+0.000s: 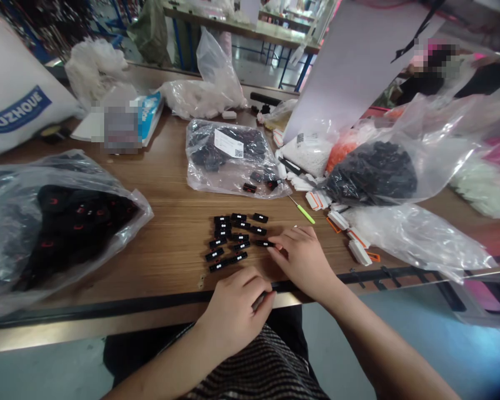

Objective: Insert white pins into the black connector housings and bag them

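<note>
My right hand (302, 256) pinches the end of a small black block (263, 243) with white dots, just above or on the wooden table. Left of it lie several similar black blocks (240, 237), each with white marks, in loose rows. Nearer the table's front edge, my left hand (240, 303) is curled, thumb against the fingers; a dark bit shows between them, too hidden to name. Beyond the blocks lies a clear bag of black parts (229, 150) with a white label. A screwdriver with a yellow-green handle (305, 214) rests above my right hand.
An open plastic bag of black parts (79, 222) lies on the left. To the right are white pieces (359, 253), orange frames (334, 224), a bag of dark parts (375, 172) and crumpled clear plastic (425, 239). Across the front runs the table edge (150, 311).
</note>
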A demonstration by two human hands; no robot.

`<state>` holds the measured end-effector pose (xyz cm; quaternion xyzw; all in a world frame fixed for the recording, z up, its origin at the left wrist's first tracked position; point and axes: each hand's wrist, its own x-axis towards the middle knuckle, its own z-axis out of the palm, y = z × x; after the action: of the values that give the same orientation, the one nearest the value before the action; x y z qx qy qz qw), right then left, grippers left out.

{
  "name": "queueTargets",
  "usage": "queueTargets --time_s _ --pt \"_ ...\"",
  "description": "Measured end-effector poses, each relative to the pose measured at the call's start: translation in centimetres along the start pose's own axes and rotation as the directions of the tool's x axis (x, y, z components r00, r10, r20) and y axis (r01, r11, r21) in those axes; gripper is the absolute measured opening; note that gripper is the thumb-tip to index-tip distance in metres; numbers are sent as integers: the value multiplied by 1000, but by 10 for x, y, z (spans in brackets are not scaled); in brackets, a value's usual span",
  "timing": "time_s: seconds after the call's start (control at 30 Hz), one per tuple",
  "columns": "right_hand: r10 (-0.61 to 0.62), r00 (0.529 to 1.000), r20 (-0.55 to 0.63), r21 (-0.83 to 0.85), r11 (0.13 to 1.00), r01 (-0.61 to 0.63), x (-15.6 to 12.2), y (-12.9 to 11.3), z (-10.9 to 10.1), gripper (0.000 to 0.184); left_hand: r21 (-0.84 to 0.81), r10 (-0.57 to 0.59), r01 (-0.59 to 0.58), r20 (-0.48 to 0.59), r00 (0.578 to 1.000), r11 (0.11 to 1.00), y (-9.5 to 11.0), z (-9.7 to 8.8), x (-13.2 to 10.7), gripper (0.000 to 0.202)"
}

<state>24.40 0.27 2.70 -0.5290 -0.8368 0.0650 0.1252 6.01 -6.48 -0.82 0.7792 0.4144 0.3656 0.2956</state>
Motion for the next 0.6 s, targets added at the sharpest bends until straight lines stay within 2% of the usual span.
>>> queueTargets --time_s 0.13,0.23,0.3,0.43,0.6 --pt "27 997 -70 64 998 -23 5 -4 4 15 11 -3 3 16 1000 1000 -2 1 1 9" --pt "70 995 -76 171 984 -57 10 2 -6 18 24 -11 11 20 1000 1000 -2 2 1 10" --pt "96 994 -56 186 979 -84 23 9 -16 19 24 -12 11 21 1000 1000 -1 2 1 12" --pt "113 993 -45 55 992 -110 78 25 -27 20 13 -28 28 2 1000 1000 -1 4 1 15" --pt "20 998 54 40 999 -22 150 31 -8 22 4 -52 52 2 999 999 -2 5 1 14"
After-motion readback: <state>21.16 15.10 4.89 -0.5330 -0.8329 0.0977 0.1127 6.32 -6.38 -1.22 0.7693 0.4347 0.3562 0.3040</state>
